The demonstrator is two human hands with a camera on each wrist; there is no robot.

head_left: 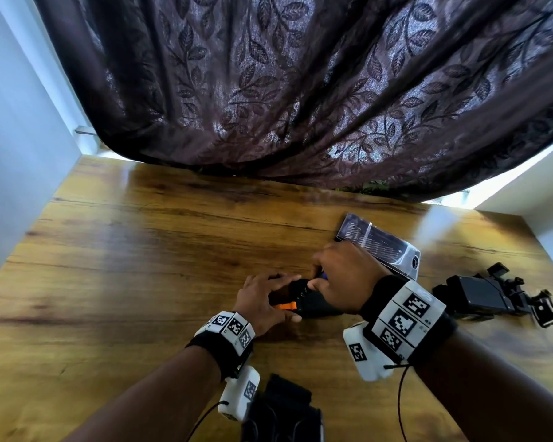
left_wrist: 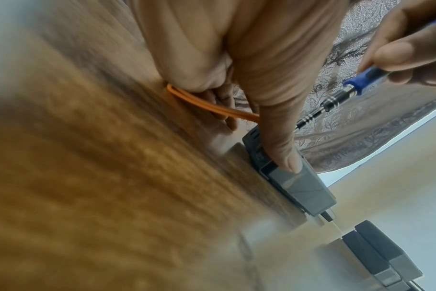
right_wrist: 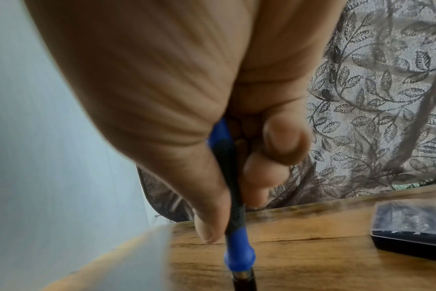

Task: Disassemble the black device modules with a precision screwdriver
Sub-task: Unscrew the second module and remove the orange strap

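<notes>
A black device module (head_left: pixel 316 306) with an orange strap (head_left: pixel 284 305) lies on the wooden table (head_left: pixel 141 250). My left hand (head_left: pixel 296 297) holds it between fingers and thumb. In the left wrist view the thumb of the left hand (left_wrist: pixel 258 140) presses the module's grey side (left_wrist: pixel 304 187), beside the orange strap (left_wrist: pixel 207 104). My right hand (head_left: pixel 315 276) grips a precision screwdriver (head_left: pixel 304 291) with a blue handle, tip down on the module's top. The right wrist view shows the right hand (right_wrist: pixel 233 212) wrapped round the screwdriver (right_wrist: pixel 239 254). The tip's contact point is hidden.
A clear-lidded bit case (head_left: pixel 379 247) lies just behind the right hand. More black modules and mounts (head_left: pixel 482 295) sit at the right. A black strap bundle (head_left: pixel 284 409) lies near the table's front edge. A dark leaf-patterned curtain (head_left: pixel 300 90) hangs behind the table.
</notes>
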